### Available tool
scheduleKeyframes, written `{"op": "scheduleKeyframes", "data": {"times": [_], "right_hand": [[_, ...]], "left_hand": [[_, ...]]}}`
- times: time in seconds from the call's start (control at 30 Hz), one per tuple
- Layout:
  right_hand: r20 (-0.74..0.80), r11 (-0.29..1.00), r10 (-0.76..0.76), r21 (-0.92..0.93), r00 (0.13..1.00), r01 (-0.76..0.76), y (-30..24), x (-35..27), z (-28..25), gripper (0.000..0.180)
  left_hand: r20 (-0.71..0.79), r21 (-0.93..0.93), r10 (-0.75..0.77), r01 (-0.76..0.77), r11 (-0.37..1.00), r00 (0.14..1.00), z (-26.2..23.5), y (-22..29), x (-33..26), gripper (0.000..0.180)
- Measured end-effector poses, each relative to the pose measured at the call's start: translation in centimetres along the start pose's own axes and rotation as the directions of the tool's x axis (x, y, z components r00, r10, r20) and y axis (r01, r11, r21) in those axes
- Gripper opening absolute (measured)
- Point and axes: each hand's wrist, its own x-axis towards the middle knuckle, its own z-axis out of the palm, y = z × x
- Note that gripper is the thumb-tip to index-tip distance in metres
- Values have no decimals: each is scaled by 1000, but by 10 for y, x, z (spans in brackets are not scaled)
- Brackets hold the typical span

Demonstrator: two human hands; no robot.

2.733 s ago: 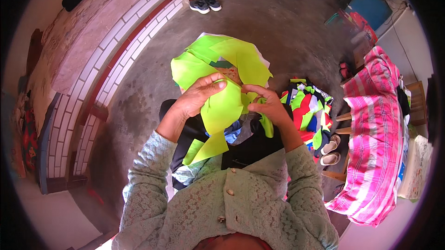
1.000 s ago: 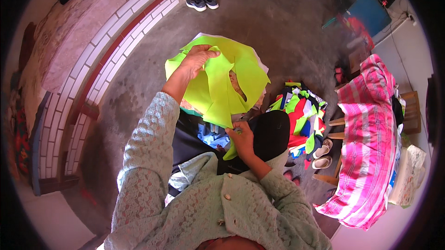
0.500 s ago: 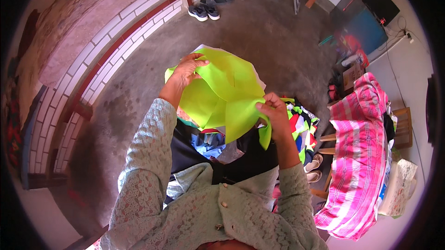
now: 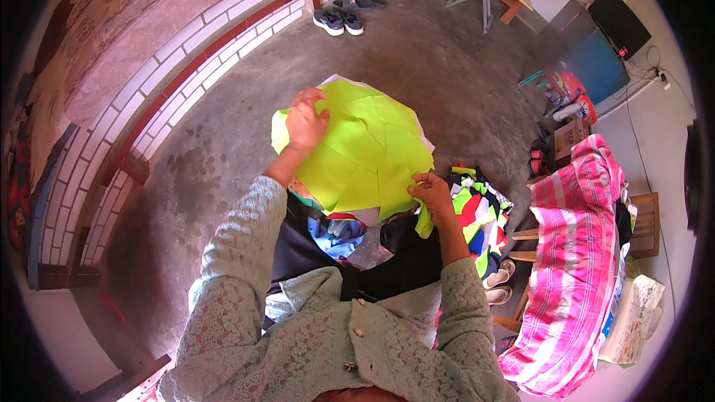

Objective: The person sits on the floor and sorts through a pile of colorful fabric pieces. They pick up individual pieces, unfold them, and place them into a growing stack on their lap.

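Observation:
Thin neon yellow-green cloth pieces [image 4: 365, 141] lie spread and overlapping in front of my knees, with creases and seam-like edges across them. A pale white layer [image 4: 427, 141] peeks out along their far and right rims. My left hand [image 4: 307, 122] rests on the upper left of the cloth, fingers bent and thumb apart from them. At the lower right edge my right hand [image 4: 433, 195] pinches a corner of the yellow-green cloth between thumb and fingers, and a narrow end hangs below it. What supports the cloth is mostly hidden.
A heap of multicoloured cloth scraps [image 4: 480, 212] lies to the right, beside beige shoes [image 4: 499, 283]. Pink plaid fabric [image 4: 570, 275] drapes over wooden furniture. Blue cloth [image 4: 335, 236] shows between my knees. Dark shoes [image 4: 339, 22] stand by a white-brick ledge [image 4: 175, 52].
The lifted, folded yellow-green cloth has come down and now lies flatter. My left hand has gone from gripping its edge to resting on top; my right hand still pinches the corner.

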Motion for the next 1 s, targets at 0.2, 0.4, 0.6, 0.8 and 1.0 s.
{"op": "scheduleKeyframes", "data": {"times": [0.2, 0.4, 0.6, 0.8, 1.0], "right_hand": [[-28, 983, -165, -80, 986, 163, 0, 1, 4, 23], [-104, 977, -190, -121, 976, 177, 15, 1, -16, 22], [-224, 960, -131, 215, 966, 180, 26, -9, -29, 17], [-62, 597, -129, 792, 990, 127, 32, -31, -48, 11], [-270, 425, -221, 838, 937, 342, 36, -42, -35, 9]], "left_hand": [[389, -33, 303, -316, 948, 870, 6, 37, -49, 33], [456, 173, 312, -427, 887, 833, 15, 31, -66, 43], [450, 200, 337, -461, 864, 827, 15, 33, -68, 44], [434, 212, 352, -474, 855, 829, 19, 32, -70, 44], [421, 217, 360, -478, 851, 833, 22, 27, -70, 41]]}}
